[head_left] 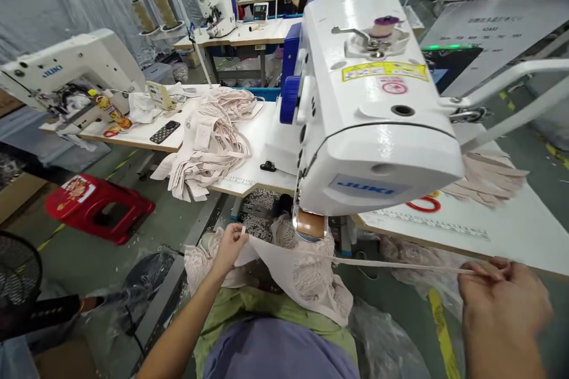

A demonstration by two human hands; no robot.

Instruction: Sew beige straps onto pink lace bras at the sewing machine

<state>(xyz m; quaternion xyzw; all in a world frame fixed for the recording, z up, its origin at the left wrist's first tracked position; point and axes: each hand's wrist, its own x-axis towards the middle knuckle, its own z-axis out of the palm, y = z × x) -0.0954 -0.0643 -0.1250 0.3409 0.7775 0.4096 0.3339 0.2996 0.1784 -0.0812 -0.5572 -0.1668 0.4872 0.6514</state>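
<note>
A pale pink lace bra [311, 275] hangs across my lap, below the head of the white sewing machine [377, 130]. My left hand [232, 244] pinches a corner of its smooth fabric, left of the machine's needle area. From there a narrow bra strap [377, 262] runs taut to the right. Its far end is closed in the fingers of my right hand [500, 293], which is out past the table's front edge and slightly blurred. Both hands are clear of the machine. The needle and presser foot are hidden behind the machine's front.
A pile of pale straps [213, 142] lies on the left table, with a patterned phone [165, 132] beside it. More strap pieces [486, 174] and red-handled scissors [424, 205] are on the right. A red stool [98, 204] and a black fan [20, 284] stand at left.
</note>
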